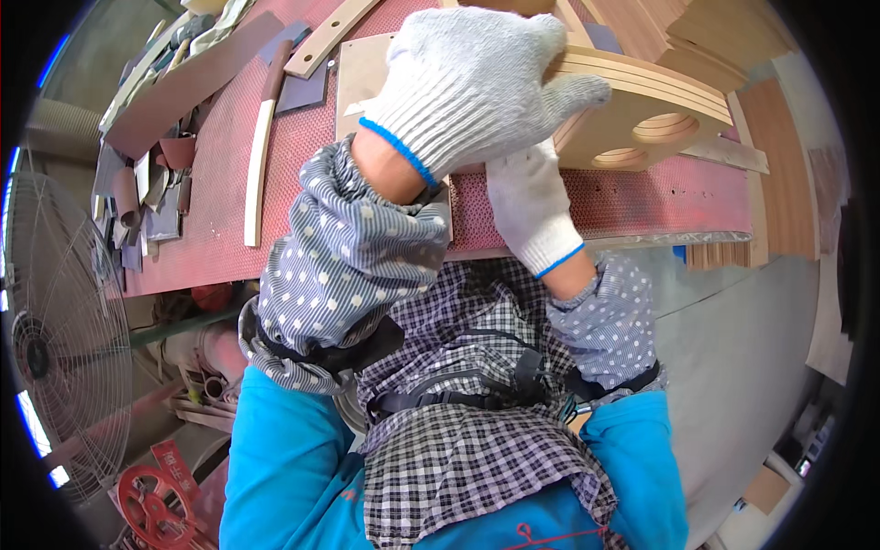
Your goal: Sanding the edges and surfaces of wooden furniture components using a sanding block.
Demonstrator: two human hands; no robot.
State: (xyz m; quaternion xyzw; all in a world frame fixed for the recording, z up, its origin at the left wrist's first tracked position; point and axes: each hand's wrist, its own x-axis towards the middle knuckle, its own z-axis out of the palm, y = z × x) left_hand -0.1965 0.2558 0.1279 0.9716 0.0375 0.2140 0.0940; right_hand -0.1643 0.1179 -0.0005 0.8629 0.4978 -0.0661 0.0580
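Surface (pixel 220 202): is catching bright, even light
Gloves (pixel 463 87): are showing sharp and near-white
Fan (pixel 37 346): is standing dimmer near nine o'clock, white strips (pixel 34 423) glaring beyond
Boards (pixel 781 174): are bending near two o'clock
Rim (pixel 866 275): is fading black all round

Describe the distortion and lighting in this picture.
Head view: black corners surround the fisheye image, and the wooden panel bows near the right rim; bright strips beside the fan look blown out; ribbing shows clearly on the gloved left hand.
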